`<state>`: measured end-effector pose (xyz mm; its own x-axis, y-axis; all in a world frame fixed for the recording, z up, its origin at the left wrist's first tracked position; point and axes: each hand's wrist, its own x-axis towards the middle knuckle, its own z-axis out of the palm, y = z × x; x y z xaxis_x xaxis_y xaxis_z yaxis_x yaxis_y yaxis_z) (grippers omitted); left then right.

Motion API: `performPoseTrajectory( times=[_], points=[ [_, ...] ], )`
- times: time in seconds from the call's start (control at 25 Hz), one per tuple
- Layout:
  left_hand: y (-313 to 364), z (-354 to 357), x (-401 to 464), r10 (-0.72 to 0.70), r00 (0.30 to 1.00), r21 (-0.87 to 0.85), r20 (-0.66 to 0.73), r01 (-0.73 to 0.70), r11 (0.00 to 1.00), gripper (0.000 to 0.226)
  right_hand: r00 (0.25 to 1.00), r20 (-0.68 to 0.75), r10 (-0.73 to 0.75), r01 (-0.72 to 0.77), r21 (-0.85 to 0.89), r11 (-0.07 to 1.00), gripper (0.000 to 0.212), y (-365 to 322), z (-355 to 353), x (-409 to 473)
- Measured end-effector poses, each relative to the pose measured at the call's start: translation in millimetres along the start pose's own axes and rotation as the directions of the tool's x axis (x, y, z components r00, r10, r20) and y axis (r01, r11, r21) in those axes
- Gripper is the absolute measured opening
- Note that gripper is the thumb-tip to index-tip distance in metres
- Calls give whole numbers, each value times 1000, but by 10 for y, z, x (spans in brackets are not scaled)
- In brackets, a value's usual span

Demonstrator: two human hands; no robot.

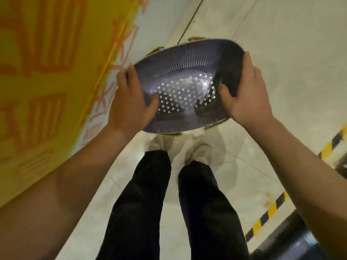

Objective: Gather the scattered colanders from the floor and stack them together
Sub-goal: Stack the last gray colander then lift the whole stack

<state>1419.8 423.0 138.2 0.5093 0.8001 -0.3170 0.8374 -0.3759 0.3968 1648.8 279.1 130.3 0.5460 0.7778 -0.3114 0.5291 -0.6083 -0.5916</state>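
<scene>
At your far left stands a yellow panel with orange markings (43, 76), its pale lower edge running diagonally toward the pale tiled floor (272, 44). Your left hand (129, 102) grips the left rim of a dark purple perforated plastic colander (185, 94), the thumb hooked inside the bowl and the fingers (123, 76) curled round the outside of the rim. The colander is held in the air in front of you, above your feet, tilted so that its open side faces you and the round holes in its base show light through them. Yellow-green edges (196, 38) peek out from behind its far rim and below its near rim, so at least one more piece seems nested beneath it, though you cannot tell how many. Below the colander are your white shoes (201, 152) and black trousers (142, 203), standing on the floor. Your right hand (247, 98) clasps the right rim, thumb pressed inside against the wall and fingers (248, 61) wrapped over the outer edge. At the far right, black-and-yellow hazard tape (266, 214) runs along the floor beside a dark, blurred object (293, 239).
</scene>
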Motion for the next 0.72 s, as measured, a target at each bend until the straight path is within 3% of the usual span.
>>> performPoseTrajectory(
  times=[0.36, 0.48, 0.6, 0.72],
  points=[
    [2205, -2983, -1157, 223, 973, 106, -65, -216, 971, 81, 967, -178, 180, -158, 132, 979, 86, -1538, -3053, -1882],
    [2591, -3534, -1447, 249, 965, 34, -79, -247, 969, 82, 940, -274, 205, -169, 147, 974, 88, -1789, -3576, -2436],
    [2835, -3776, -1596, 332, 942, -13, -47, -333, 943, 80, 908, -345, 237, -160, 236, 959, 77, -1891, -3885, -2819],
    [3117, -3798, -1664, 428, 902, -72, 61, -424, 903, 77, 832, -442, 335, -216, 297, 930, 66, -1913, -3963, -3179]
  ],
)
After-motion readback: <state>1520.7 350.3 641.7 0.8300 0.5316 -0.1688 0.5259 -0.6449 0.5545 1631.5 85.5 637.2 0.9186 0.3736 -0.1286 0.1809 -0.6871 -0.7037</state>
